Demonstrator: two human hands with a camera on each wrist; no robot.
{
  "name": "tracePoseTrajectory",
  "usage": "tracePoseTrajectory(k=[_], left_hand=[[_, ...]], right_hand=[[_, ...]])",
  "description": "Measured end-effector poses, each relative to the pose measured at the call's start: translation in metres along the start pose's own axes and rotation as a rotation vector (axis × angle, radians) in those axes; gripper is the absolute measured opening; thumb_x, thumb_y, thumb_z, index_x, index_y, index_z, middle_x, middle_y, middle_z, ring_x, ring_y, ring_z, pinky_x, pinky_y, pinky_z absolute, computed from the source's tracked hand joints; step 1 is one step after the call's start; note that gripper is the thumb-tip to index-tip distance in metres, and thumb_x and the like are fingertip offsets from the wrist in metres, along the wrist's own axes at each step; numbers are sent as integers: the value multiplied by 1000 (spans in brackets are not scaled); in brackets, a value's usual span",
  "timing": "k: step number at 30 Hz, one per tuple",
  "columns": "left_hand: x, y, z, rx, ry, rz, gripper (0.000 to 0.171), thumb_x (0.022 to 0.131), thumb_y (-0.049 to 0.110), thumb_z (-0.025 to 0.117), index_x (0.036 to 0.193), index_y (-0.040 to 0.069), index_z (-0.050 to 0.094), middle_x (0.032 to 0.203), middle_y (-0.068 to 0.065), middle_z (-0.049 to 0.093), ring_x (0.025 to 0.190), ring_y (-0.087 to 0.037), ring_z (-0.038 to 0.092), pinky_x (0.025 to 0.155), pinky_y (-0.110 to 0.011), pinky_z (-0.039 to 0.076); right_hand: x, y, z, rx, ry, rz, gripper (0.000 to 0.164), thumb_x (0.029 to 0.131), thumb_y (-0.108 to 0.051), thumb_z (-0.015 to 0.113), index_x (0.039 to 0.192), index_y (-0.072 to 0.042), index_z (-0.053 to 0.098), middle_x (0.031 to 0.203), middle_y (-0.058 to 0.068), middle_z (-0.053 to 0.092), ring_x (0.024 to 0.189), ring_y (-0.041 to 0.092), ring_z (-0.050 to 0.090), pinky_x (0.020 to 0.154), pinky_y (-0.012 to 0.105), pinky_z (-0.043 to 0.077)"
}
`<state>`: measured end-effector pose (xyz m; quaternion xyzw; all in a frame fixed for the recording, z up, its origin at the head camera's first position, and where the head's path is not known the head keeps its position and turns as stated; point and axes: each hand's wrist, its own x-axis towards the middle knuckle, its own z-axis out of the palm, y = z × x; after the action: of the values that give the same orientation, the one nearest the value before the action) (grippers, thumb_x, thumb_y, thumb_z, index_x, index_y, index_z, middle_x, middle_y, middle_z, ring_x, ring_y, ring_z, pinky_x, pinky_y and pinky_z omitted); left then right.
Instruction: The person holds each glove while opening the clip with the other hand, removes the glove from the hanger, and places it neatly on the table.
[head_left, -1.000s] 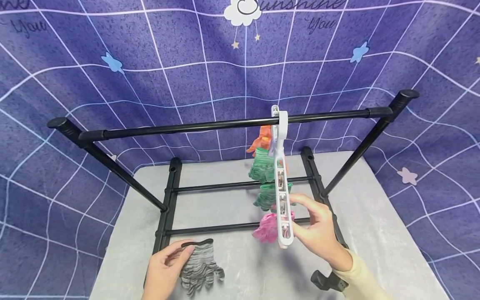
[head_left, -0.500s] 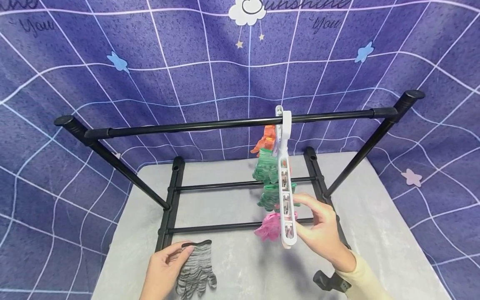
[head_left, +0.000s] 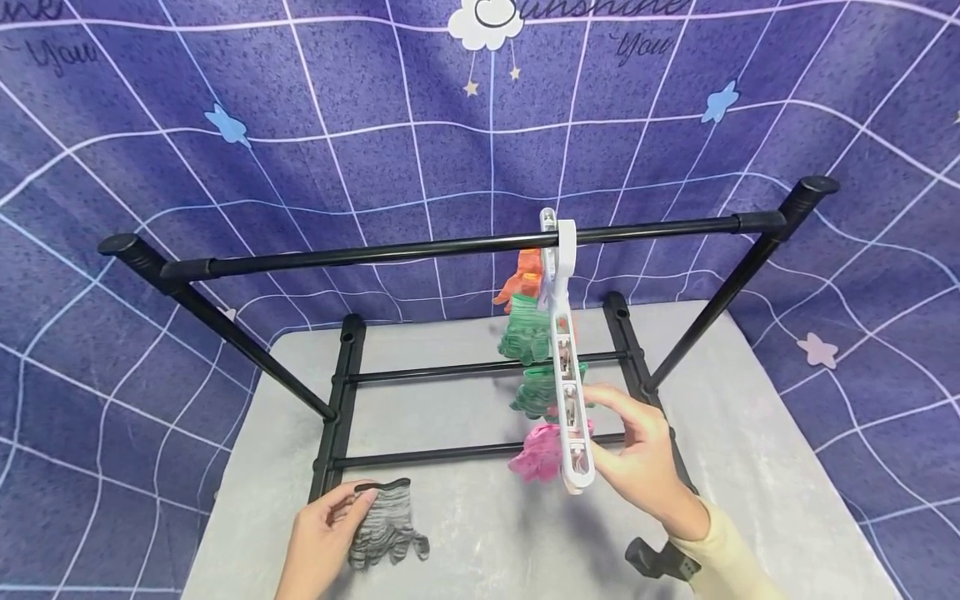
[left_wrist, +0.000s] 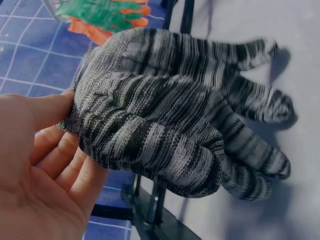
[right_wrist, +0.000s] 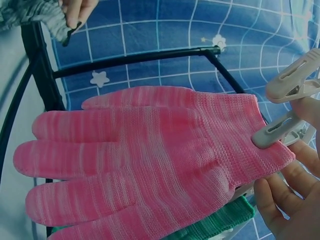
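My left hand (head_left: 322,529) pinches a black-and-grey striped knit glove (left_wrist: 150,110) by its dark cuff, thumb on one side and fingers on the other. The glove's fingers dangle over the table. A white clip hanger (head_left: 566,350) hooks over the black bar, its long side running toward me. My right hand (head_left: 637,458) holds the hanger's near right side, thumb among the clips and fingers curled beneath. One clip (right_wrist: 274,131) grips the cuff of a pink glove (right_wrist: 150,155). Another clip (right_wrist: 292,75) shows bare beside it.
Green gloves (head_left: 527,329) and an orange glove (head_left: 521,279) hang farther back on the hanger. The black rack's top bar (head_left: 375,254) spans the view. Its lower rails (head_left: 450,455) lie close over the grey table (head_left: 480,542). A patterned blue curtain (head_left: 420,150) surrounds it.
The grey glove in my left hand has shifted slightly left, its fingers swinging. My right hand stays at the hanger, whose near end has swung slightly right.
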<state>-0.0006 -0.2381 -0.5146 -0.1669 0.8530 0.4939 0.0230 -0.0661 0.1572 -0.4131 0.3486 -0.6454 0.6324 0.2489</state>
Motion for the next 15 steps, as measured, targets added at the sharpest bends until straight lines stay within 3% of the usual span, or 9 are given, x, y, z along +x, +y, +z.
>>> tracePoseTrajectory(k=[8, 15], left_hand=[[11, -16, 0, 83, 3, -23, 38, 101, 34, 78, 122, 2, 78, 82, 0, 74, 73, -12, 62, 66, -23, 54], [21, -29, 0, 194, -18, 33, 32, 102, 29, 76, 123, 4, 78, 83, 3, 76, 72, -13, 60, 68, -25, 52]], right_hand=[[2, 0, 0, 17, 4, -14, 33, 89, 1, 84, 116, 12, 71, 106, 11, 80, 107, 17, 75, 102, 29, 57], [0, 0, 0, 37, 5, -11, 35, 95, -8, 83, 119, 14, 70, 110, 10, 79, 107, 17, 74, 104, 30, 55]])
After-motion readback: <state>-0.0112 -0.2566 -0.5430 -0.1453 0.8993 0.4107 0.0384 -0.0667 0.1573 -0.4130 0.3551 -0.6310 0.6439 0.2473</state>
